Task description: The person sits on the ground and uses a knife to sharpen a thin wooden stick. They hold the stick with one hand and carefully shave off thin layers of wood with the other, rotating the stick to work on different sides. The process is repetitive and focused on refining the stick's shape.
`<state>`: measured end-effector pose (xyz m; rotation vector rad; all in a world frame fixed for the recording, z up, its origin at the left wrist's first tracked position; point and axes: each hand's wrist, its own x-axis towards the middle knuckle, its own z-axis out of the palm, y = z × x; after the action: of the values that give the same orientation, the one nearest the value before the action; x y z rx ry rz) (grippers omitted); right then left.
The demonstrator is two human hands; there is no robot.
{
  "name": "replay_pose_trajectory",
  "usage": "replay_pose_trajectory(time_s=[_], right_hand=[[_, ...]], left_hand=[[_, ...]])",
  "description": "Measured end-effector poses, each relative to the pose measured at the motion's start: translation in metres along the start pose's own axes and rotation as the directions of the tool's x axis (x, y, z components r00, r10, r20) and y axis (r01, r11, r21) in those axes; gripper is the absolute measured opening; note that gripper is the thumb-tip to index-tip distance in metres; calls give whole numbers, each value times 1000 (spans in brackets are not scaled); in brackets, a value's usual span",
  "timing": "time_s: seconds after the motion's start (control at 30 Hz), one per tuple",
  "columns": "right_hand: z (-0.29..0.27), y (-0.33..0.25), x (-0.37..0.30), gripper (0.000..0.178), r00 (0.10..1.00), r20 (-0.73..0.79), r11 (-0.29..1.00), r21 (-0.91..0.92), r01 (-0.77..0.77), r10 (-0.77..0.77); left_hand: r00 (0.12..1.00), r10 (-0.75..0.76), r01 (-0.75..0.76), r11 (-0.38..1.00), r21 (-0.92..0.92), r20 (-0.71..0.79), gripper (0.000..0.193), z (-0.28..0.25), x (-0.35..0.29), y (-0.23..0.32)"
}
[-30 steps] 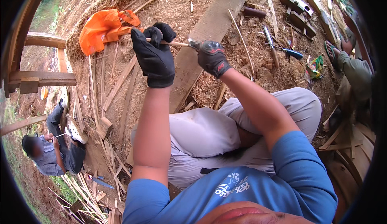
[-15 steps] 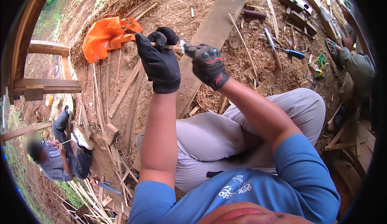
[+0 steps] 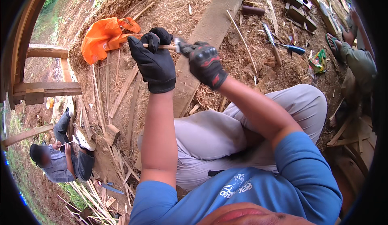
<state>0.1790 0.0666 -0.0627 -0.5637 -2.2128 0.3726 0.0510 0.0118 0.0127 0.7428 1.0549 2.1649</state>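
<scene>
Left hand (image 3: 155, 68) and right hand (image 3: 207, 65), gloved, between ten and one o'clock: two by our count; wooden stick (image 3: 165, 47), at eleven: one; metal-ended hand tool (image 3: 178, 45), between eleven and twelve: one; orange bag (image 3: 99, 39), at ten: one; broad plank (image 3: 216, 18), at twelve: one; dark cylinder (image 3: 254, 10), at one: one; dark wooden blocks (image 3: 302, 18), between one and two: two; blue-handled tool (image 3: 295, 49), at two: one; seated person (image 3: 58, 164), at eight, and partly seen person (image 3: 357, 61), between two and three: we count two

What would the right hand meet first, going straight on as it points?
Probably the near end of the thin stick, then the left hand holding it; depth is unclear from this one view.
</scene>
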Motion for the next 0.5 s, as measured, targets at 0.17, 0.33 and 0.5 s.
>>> replay_pose_trajectory(time_s=[0.17, 0.33, 0.5], right_hand=[[0, 24, -26, 26, 973, 137, 983, -26, -183, 185], [-8, -16, -4, 37, 999, -54, 990, 138, 12, -4], [-1, -6, -8, 42, 992, 46, 988, 96, -119, 115]], left_hand=[[996, 1, -3, 1000, -18, -93, 61, 4, -4, -4], [998, 9, -8, 1000, 10, -64, 62, 3, -10, -2], [998, 47, -46, 999, 30, -43, 60, 5, -6, -2]])
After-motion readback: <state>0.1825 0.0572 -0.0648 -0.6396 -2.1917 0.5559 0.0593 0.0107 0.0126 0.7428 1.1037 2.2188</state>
